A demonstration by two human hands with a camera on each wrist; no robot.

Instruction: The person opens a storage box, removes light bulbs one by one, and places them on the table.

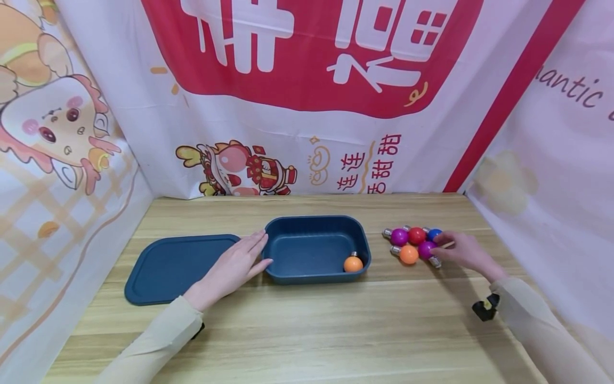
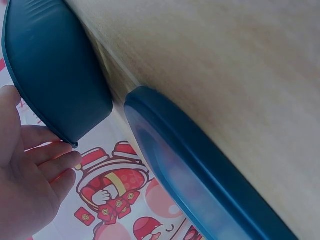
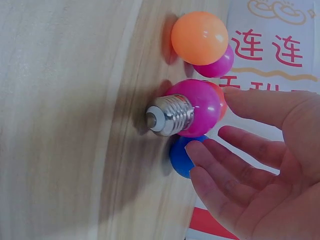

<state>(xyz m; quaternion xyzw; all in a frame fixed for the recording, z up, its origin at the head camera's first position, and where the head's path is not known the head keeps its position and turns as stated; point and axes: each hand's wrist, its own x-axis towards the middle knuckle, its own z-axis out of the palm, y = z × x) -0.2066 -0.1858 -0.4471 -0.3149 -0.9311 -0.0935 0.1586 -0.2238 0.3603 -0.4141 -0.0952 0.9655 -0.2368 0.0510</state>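
A dark blue rectangular box (image 1: 312,278) stands on the table, with an orange light bulb (image 1: 353,264) lying in its near right corner. My left hand (image 1: 240,257) rests against the box's left rim, fingers stretched out and thumb apart. To the right of the box lies a cluster of small bulbs: purple (image 1: 399,237), red (image 1: 416,234), blue (image 1: 435,234), orange (image 1: 409,254) and a second purple bulb (image 3: 197,107). Over the right side of this cluster is my right hand (image 1: 461,250), its thumb and fingers spread around the second purple bulb and the blue one, without a visible grip.
The dark blue lid (image 1: 179,269) lies flat on the wooden table (image 1: 307,330), left of the box. Printed cloth (image 1: 307,122) hangs behind the table and along both sides.
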